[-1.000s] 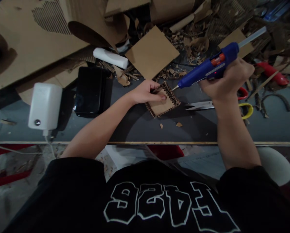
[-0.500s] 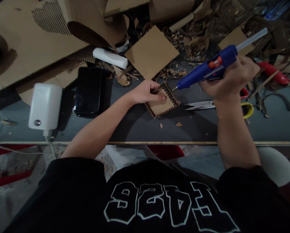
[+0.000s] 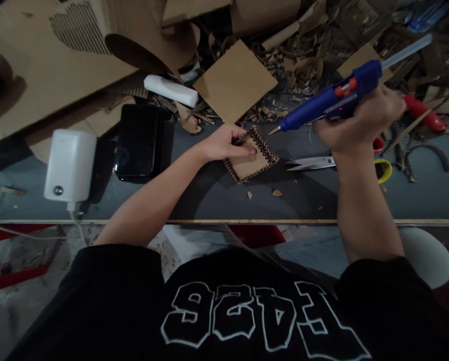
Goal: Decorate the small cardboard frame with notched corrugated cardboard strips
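A small square piece of cardboard (image 3: 248, 166), edged with dark corrugated strips, is gripped by my left hand (image 3: 228, 142), its thumb lying over the top face. My right hand (image 3: 363, 123) is wrapped round the handle of a blue hot glue gun (image 3: 329, 100) with a small red light. A translucent glue stick (image 3: 407, 51) juts from the gun's back end. The metal nozzle points down and left, a short gap away from the cardboard's right edge. Scissors (image 3: 312, 163) lie below the gun, their handles partly hidden by my right forearm.
A flat cardboard square (image 3: 235, 80) lies beyond my left hand, with cardboard scraps (image 3: 303, 70) heaped around it. On the left are a black box-shaped object (image 3: 138, 143), a white device with a cable (image 3: 70, 165) and a white roll (image 3: 170, 90). A red-handled tool (image 3: 427, 114) lies right.
My right hand has drawn the glue gun slightly up and to the right, so the nozzle has come away from the cardboard edge. My left hand and the cardboard have stayed put.
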The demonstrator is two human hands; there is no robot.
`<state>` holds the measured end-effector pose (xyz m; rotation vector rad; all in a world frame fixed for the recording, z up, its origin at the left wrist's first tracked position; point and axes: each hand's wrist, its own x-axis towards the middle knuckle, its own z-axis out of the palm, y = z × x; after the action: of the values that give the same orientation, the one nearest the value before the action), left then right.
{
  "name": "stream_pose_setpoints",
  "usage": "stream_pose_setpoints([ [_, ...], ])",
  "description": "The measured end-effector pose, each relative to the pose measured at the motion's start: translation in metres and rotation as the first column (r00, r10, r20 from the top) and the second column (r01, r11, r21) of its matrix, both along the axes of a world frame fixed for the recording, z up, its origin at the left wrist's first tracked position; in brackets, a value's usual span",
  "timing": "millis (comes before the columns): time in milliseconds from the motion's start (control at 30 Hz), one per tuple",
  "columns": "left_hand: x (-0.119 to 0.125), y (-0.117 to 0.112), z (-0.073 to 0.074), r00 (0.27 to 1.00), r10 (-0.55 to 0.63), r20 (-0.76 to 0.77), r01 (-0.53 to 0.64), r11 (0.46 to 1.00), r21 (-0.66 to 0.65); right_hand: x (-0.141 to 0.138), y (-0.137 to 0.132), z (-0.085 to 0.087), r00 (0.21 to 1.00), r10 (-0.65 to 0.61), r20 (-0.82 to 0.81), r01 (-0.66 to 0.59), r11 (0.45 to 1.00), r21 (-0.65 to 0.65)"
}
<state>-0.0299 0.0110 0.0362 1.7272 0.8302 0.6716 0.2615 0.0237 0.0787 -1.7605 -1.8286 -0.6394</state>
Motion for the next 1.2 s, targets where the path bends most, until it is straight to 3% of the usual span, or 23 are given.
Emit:
stream_pose_setpoints([
  [167,0.001,0.000,0.002,0.998,-0.054,0.017,0.056,0.990,-0.128,0.001,0.000,-0.006,1.000,-0.001,0.022,-0.001,0.998,0.055],
  [667,0.002,-0.001,0.005,0.999,-0.033,0.040,0.039,0.986,-0.165,0.002,-0.001,-0.006,0.999,0.026,0.032,-0.027,0.999,0.032],
  [933,0.001,-0.003,0.006,0.999,-0.015,0.045,0.023,0.985,-0.173,0.007,-0.008,-0.006,0.998,0.058,0.014,-0.057,0.997,-0.057],
  [1200,0.001,-0.001,0.003,0.998,-0.030,0.059,0.037,0.991,-0.129,0.003,-0.012,0.005,1.000,0.023,0.020,-0.017,0.967,-0.254],
])
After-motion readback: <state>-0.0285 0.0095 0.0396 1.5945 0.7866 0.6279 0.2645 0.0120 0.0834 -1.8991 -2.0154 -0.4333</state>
